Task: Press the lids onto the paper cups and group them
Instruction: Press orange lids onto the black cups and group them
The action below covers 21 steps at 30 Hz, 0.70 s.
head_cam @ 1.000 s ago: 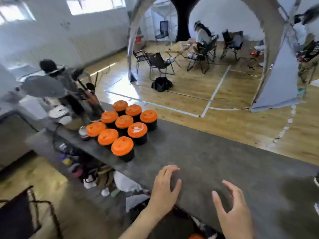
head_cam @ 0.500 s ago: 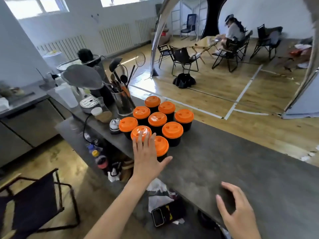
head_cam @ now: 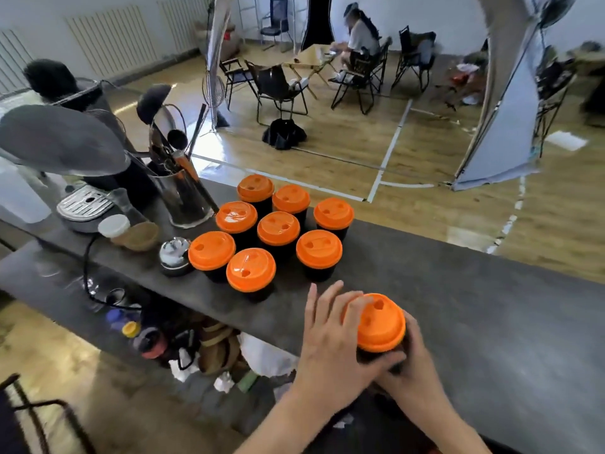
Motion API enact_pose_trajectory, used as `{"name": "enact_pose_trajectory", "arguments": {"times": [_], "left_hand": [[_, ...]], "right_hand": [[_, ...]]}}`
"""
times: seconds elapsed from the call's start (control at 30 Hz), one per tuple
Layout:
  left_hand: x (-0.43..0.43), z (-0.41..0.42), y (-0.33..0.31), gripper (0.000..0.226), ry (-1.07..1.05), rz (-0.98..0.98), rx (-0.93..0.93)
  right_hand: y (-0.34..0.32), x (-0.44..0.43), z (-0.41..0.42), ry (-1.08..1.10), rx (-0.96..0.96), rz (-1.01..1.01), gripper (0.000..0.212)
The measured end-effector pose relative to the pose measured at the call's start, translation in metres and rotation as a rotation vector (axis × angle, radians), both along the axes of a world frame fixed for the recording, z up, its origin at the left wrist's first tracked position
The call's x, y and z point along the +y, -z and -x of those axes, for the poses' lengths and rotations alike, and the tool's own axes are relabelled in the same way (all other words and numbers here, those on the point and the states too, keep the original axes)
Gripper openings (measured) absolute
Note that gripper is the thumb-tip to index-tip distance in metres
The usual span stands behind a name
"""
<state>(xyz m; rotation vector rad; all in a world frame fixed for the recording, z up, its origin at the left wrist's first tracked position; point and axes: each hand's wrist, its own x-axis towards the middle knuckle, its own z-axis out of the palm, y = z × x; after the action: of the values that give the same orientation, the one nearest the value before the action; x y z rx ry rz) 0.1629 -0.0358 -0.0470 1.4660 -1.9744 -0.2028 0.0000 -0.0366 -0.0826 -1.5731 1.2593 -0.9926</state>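
Held cup: your black paper cup (head_cam: 376,355) with its orange lid (head_cam: 379,324) stands low and right of centre on the dark tabletop (head_cam: 491,322).
Left hand: your left hand (head_cam: 330,352) wraps the cup's left side, fingers (head_cam: 355,309) curled over the lid's edge.
Right hand: your right hand (head_cam: 414,375) grips the cup's right side, fingers closed around it.
Group: eight lidded cups (head_cam: 278,229) cluster mid-frame, apart from the held one.
Upper left: a utensil holder (head_cam: 183,198).

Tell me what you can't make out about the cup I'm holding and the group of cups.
Head view only:
- Held cup: its body is hidden by the left hand, right hand and its orange lid; lid seating unclear.
- Grouped cups: lids cover the tops, so contents are hidden.
- Shelf clutter under the counter: blurred.
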Motion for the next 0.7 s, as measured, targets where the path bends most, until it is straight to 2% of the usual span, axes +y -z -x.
{"name": "enact_pose_trajectory", "arguments": {"times": [0.1, 0.17, 0.2, 0.3, 0.4, 0.5, 0.6, 0.7], "left_hand": [[-0.018, -0.022, -0.016, 0.072, 0.124, -0.083, 0.061], [-0.050, -0.036, -0.030, 0.062, 0.011, 0.030, 0.011], [-0.069, -0.042, -0.035, 0.065, -0.067, 0.053, -0.107], [-0.112, -0.047, -0.042, 0.094, -0.191, -0.202, -0.533], [-0.121, -0.045, -0.031, 0.095, -0.203, -0.252, -0.744], [-0.113, -0.040, -0.033, 0.090, -0.190, -0.165, -0.694], [-0.094, -0.005, -0.031, 0.084, 0.002, -0.045, -0.454], [-0.086, 0.060, -0.036, 0.083, 0.170, -0.079, -0.296]], "right_hand": [[-0.001, -0.008, -0.007, 0.060, 0.021, 0.032, 0.080], [0.005, -0.009, 0.001, 0.094, 0.063, 0.060, 0.077], [0.009, -0.008, 0.008, 0.120, 0.068, 0.060, 0.075], [0.014, -0.004, 0.031, 0.218, 0.051, 0.061, 0.079], [0.008, 0.002, 0.059, 0.271, 0.056, 0.078, 0.076], [0.009, 0.002, 0.097, 0.336, 0.068, 0.100, 0.081], [0.013, 0.001, 0.138, 0.397, 0.102, 0.062, 0.078], [0.012, -0.003, 0.171, 0.468, 0.109, 0.073, 0.075]]}}
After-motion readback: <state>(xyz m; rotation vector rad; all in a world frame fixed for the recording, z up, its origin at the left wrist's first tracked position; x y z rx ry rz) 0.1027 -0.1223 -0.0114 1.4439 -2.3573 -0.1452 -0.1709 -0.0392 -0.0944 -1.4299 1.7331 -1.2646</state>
